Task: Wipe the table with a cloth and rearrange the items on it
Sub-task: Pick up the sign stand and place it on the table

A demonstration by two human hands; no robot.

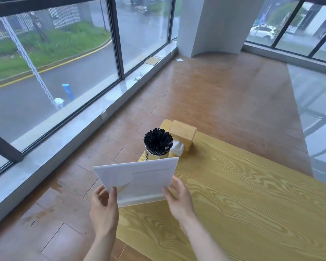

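A white acrylic sign stand (139,179) stands at the left edge of the yellow wood-grain table (243,194). My left hand (104,210) pinches its lower left corner and my right hand (179,196) holds its right edge. Just behind the stand, a white cup full of black straws (158,144) rises above it. Beyond that a wooden tissue box (183,133) sits at the table's far left corner, with a white tissue (177,147) sticking out of its front. No cloth is in view.
Brown tiled floor (215,87) lies left of and beyond the table. Floor-to-ceiling windows (64,63) run along the left, and a white pillar (215,25) stands far ahead. The table's surface stretches to the right and toward me.
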